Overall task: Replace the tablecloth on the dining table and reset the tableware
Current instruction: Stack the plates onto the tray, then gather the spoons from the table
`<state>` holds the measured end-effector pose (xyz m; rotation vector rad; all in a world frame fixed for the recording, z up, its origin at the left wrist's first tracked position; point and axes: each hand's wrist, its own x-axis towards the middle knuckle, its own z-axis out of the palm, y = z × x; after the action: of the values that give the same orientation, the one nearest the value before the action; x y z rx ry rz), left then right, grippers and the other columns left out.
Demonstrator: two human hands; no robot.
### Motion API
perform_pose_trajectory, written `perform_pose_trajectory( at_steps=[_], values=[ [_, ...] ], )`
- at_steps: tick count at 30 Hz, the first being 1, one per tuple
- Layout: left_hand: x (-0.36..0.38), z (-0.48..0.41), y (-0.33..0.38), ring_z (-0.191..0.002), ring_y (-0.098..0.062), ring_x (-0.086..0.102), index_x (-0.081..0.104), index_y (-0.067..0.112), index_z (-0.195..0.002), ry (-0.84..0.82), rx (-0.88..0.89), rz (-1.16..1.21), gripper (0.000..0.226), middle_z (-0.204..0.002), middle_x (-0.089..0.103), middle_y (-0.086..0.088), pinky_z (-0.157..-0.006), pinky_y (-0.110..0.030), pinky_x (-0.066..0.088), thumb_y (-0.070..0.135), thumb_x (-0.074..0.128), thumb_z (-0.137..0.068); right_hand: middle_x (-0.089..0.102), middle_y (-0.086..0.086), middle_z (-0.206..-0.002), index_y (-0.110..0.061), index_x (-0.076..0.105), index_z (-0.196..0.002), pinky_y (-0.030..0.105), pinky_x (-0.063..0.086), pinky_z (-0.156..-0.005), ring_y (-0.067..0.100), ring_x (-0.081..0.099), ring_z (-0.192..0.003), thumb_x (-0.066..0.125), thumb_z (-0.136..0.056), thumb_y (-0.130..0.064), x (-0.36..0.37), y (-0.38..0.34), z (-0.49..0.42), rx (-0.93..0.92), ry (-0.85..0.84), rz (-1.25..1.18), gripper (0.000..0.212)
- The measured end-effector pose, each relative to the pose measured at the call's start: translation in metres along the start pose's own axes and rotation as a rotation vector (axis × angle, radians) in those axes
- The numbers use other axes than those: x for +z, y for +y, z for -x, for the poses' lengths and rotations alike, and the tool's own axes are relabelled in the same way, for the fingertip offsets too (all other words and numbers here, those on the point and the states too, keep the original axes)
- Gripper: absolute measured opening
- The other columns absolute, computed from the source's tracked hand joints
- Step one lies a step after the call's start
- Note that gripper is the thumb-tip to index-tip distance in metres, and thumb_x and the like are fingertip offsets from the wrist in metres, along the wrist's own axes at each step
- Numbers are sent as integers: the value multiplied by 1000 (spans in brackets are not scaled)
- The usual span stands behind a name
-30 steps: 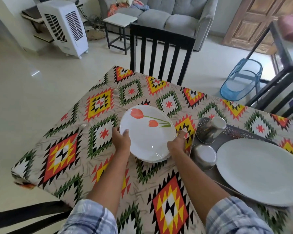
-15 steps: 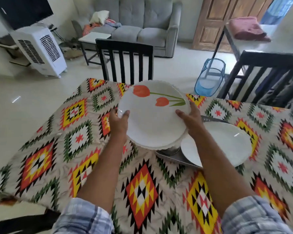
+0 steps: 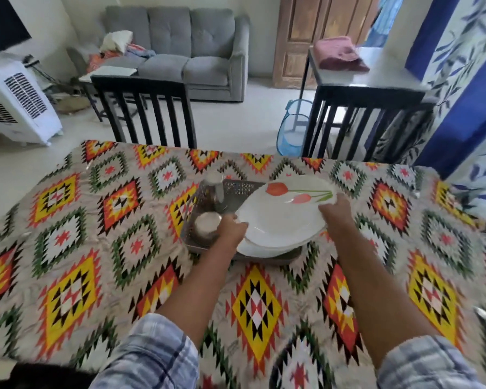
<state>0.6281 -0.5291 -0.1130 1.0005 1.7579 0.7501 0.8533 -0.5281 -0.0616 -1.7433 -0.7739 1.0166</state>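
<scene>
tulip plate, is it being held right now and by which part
Yes. The tulip plate is held by its rim at opposite sides: the left hand grips the left edge, the right hand the right edge.

Grey sofa (image 3: 180,51) is sitting against the far wall, with a clothes pile (image 3: 118,46) lying on its left end. White-topped side table (image 3: 110,71) is standing in front of it. White air cooler (image 3: 17,102) is standing at left on the pale glossy floor (image 3: 236,124). Black slatted left chair (image 3: 146,108) and right chair (image 3: 362,122) are standing further forward. Blue mesh hamper (image 3: 289,130) is sitting tilted beside the right chair. Wooden door (image 3: 320,32) is showing behind. Pink folded cloth (image 3: 340,54) is lying on a dark table (image 3: 376,80). Blue leaf-print curtain (image 3: 466,80) is hanging at right.
</scene>
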Motion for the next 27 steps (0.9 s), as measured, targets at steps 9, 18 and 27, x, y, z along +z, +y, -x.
perform_pose_trajectory(
  at_steps=[9, 18, 27],
  values=[
    [25, 5, 1, -113, -26, 57, 61, 9, -115, -129, 129, -349, 29, -123, 62, -10, -93, -31, 46, 21, 61, -89, 55, 16, -123, -11, 35, -136, 45, 49, -92, 35, 54, -112, 47, -85, -9, 27, 27, -7, 53, 70, 309, 52],
    [61, 18, 12, -106, -27, 61, 65, 8, -108, -304, 366, -471, 24, -112, 67, -11, -86, -30, 46, 21, 63, -88, 51, 10, -89, -7, 54, -91, 29, 42, -59, 22, 51, -85, 56, -73, -6, 20, 33, -3, -20, 92, 459, 18],
    [142, 57, 68, -98, -24, 63, 66, 4, -104, -285, 648, -352, 18, -105, 69, -11, -85, -29, 48, 10, 59, -89, 62, 9, -93, -15, 57, -88, 27, 43, -66, 28, 61, -87, 54, -79, -8, -63, 50, -25, -54, 214, 373, 12]
  ],
)
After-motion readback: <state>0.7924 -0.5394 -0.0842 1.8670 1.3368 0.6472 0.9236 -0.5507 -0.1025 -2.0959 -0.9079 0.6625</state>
